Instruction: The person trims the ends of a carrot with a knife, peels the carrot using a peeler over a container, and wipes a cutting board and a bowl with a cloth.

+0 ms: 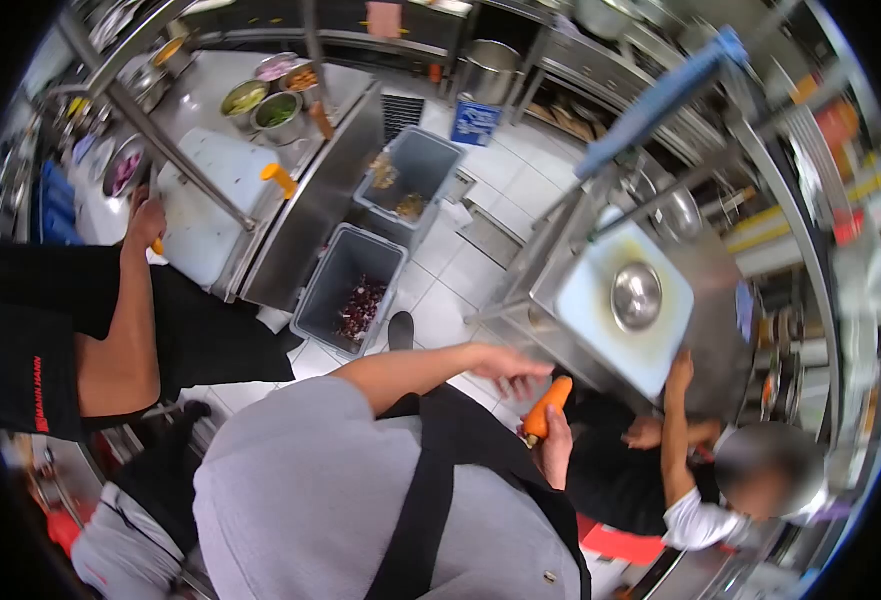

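An orange carrot [548, 411] stands tilted in my right hand [557, 446], whose fingers wrap round its lower end, just in front of my apron. My left hand [510, 367] is stretched out beside the carrot's upper end, with its fingers extended and slightly blurred. I see nothing held in it, and a small gap seems to lie between its fingertips and the carrot.
Two grey bins [348, 292] with scraps stand on the tiled floor ahead. At left, a co-worker's hand [144, 222] is by a white cutting board [200, 240]. At right, another co-worker's hand [679, 372] is near a board [610, 262] bearing a metal bowl [636, 297].
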